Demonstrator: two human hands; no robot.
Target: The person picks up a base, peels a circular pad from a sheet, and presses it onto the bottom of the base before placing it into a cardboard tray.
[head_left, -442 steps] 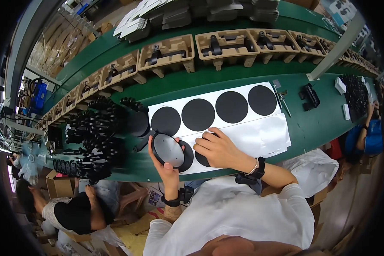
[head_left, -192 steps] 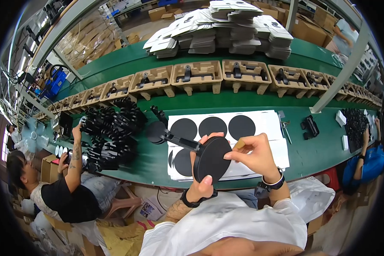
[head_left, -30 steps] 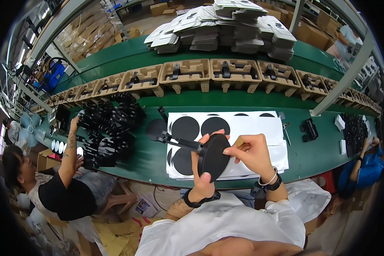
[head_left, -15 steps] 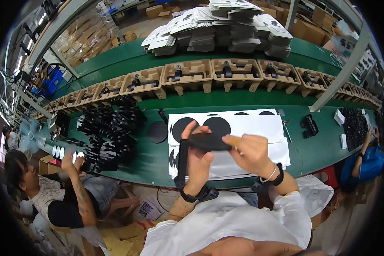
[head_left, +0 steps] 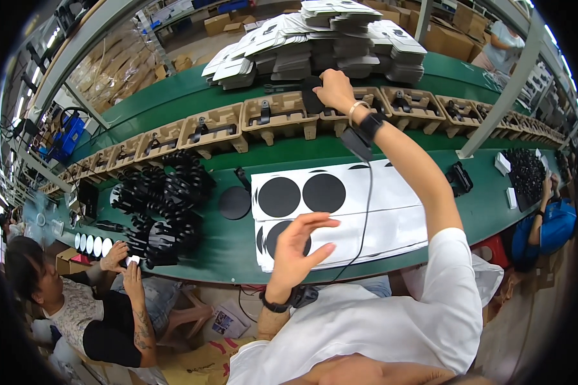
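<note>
On the green conveyor bench, the right hand reaches far forward, gripping a black flat part over a cardboard tray; the left hand hovers spread and empty above the white sheet.

Right hand hides its black part (partly).

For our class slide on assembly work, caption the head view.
Right hand sets a black part into a cardboard tray; left hand hovers open above black discs.
</note>
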